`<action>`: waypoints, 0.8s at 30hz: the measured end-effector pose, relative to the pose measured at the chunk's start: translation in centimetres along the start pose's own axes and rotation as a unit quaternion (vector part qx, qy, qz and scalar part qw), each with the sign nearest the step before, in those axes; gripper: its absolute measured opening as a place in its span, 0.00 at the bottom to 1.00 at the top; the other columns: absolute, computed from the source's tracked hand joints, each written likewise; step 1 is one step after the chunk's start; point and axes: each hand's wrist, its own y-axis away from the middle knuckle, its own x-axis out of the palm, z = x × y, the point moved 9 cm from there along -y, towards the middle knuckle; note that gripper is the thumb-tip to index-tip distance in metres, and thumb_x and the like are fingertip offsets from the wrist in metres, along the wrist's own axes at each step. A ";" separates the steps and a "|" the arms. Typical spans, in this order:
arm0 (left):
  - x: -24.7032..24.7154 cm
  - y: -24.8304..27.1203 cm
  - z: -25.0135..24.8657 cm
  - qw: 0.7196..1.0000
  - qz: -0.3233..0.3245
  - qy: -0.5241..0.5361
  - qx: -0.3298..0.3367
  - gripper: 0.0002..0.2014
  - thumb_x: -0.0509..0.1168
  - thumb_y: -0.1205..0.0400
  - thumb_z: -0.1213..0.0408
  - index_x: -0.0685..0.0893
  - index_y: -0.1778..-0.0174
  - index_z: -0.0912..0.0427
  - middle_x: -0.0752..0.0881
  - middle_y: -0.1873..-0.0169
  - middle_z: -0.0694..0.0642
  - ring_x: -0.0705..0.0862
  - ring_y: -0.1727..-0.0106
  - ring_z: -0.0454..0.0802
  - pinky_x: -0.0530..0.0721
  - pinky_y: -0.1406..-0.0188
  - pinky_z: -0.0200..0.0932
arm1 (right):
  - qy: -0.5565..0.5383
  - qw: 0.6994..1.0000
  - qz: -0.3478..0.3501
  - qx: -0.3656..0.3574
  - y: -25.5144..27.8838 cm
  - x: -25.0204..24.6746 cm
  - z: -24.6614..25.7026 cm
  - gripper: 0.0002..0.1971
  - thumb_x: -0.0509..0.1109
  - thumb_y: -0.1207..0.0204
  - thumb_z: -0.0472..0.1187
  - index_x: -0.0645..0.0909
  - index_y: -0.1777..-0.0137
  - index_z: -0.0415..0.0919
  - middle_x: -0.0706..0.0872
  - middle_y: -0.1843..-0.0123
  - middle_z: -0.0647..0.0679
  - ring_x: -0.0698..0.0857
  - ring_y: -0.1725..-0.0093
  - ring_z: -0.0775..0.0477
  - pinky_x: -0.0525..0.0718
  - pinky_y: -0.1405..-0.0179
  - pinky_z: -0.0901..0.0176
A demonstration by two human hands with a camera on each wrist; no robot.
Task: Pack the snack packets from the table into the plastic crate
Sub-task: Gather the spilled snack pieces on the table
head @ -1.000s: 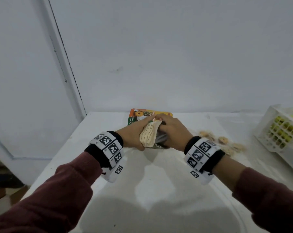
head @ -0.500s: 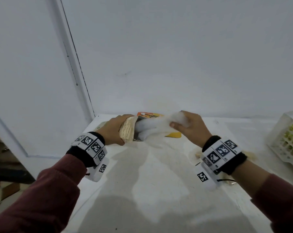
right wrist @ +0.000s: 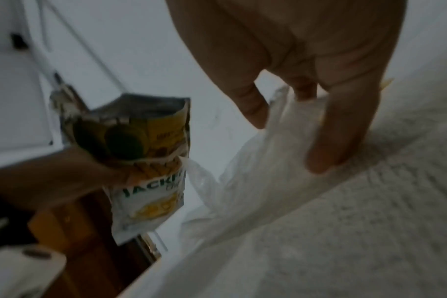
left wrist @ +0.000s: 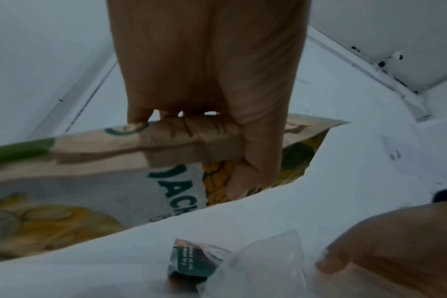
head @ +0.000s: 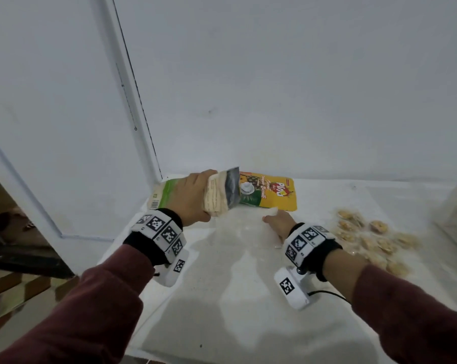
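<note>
Your left fingers (left wrist: 191,129) curl round the folded top of a jackfruit chip packet (head: 217,195), thumb clamped on its near side, so your left hand (head: 193,198) holds it lifted above the far left corner of the table (head: 248,298). Your right fingers (right wrist: 339,129) reach down, loosely spread, onto a thin white plastic bag (right wrist: 255,181) that lies crumpled on the cloth; whether they pinch it or only press it, you cannot tell from these views. Your right hand (head: 280,222) sits low on the table, near the left one but apart from it. Just behind the lifted packet a yellow snack packet (head: 269,193) lies flat by the wall. To the right of your right wrist a heap of small clear-wrapped biscuits (head: 366,237) is spread on the cloth. Only a blurred sliver of the white plastic crate (head: 456,214) shows at the far right edge
</note>
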 end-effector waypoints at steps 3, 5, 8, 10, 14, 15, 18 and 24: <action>2.0 0.0 -0.8 0.998 0.050 0.038 0.000 0.48 0.78 0.41 0.62 0.62 0.25 0.47 0.75 0.36 0.53 0.73 0.35 0.55 0.70 0.37 0.49 | 0.147 0.988 -0.021 -0.028 0.3 -0.4 0.8 0.19 0.58 0.18 0.44 0.75 0.38 0.29 0.79 0.40 0.35 0.79 0.39 0.37 0.76 0.46 0.56; 2.7 0.2 -1.0 0.997 0.073 0.039 -0.003 0.49 0.78 0.40 0.63 0.60 0.24 0.49 0.72 0.35 0.55 0.70 0.33 0.56 0.68 0.32 0.51 | 0.193 0.980 -0.026 -0.049 0.2 -0.6 1.2 0.15 0.57 0.18 0.40 0.73 0.63 0.32 0.75 0.63 0.42 0.78 0.61 0.43 0.72 0.67 0.60; 3.4 0.4 -1.4 0.996 0.090 0.025 0.002 0.49 0.77 0.38 0.63 0.58 0.23 0.49 0.71 0.34 0.55 0.69 0.32 0.56 0.67 0.30 0.52 | 0.195 0.979 -0.002 -0.062 1.3 -0.5 1.9 0.08 0.59 0.18 0.38 0.77 0.56 0.37 0.79 0.60 0.44 0.76 0.65 0.47 0.67 0.72 0.66; 3.7 0.4 -1.5 0.995 0.097 0.015 0.004 0.49 0.77 0.38 0.62 0.57 0.23 0.48 0.70 0.34 0.55 0.69 0.32 0.56 0.66 0.29 0.53 | 0.230 0.972 0.005 -0.049 1.9 -0.7 2.1 0.08 0.57 0.17 0.36 0.78 0.48 0.38 0.84 0.42 0.39 0.83 0.50 0.44 0.65 0.74 0.68; 3.9 0.5 -1.8 0.994 0.108 -0.010 0.011 0.51 0.77 0.38 0.61 0.55 0.22 0.48 0.69 0.31 0.54 0.67 0.30 0.56 0.64 0.27 0.54 | 0.151 0.987 0.024 -0.044 2.5 -1.0 1.9 0.14 0.59 0.17 0.37 0.77 0.36 0.32 0.83 0.51 0.40 0.85 0.41 0.49 0.78 0.62 0.67; 3.9 0.5 -1.9 0.994 0.111 -0.018 0.014 0.51 0.77 0.37 0.61 0.55 0.22 0.48 0.69 0.31 0.54 0.67 0.29 0.55 0.63 0.27 0.55 | 0.079 0.996 0.034 -0.032 2.2 -1.1 1.4 0.16 0.62 0.19 0.36 0.77 0.34 0.30 0.82 0.56 0.42 0.88 0.52 0.57 0.78 0.68 0.70; 4.3 0.8 -2.7 0.988 0.142 -0.051 0.027 0.50 0.76 0.35 0.61 0.53 0.21 0.49 0.67 0.29 0.53 0.65 0.26 0.55 0.60 0.24 0.58 | -0.010 1.000 0.025 -0.013 2.2 -1.6 1.3 0.08 0.65 0.22 0.34 0.81 0.57 0.28 0.77 0.67 0.44 0.77 0.81 0.51 0.72 0.80 0.67; 7.3 1.7 -3.6 0.967 0.241 -0.068 0.042 0.55 0.78 0.35 0.65 0.48 0.19 0.50 0.59 0.22 0.54 0.56 0.20 0.54 0.58 0.21 0.61 | -0.063 0.996 -0.027 -0.052 2.8 -4.7 3.3 0.10 0.64 0.26 0.35 0.78 0.67 0.33 0.82 0.76 0.41 0.75 0.84 0.49 0.75 0.74 0.57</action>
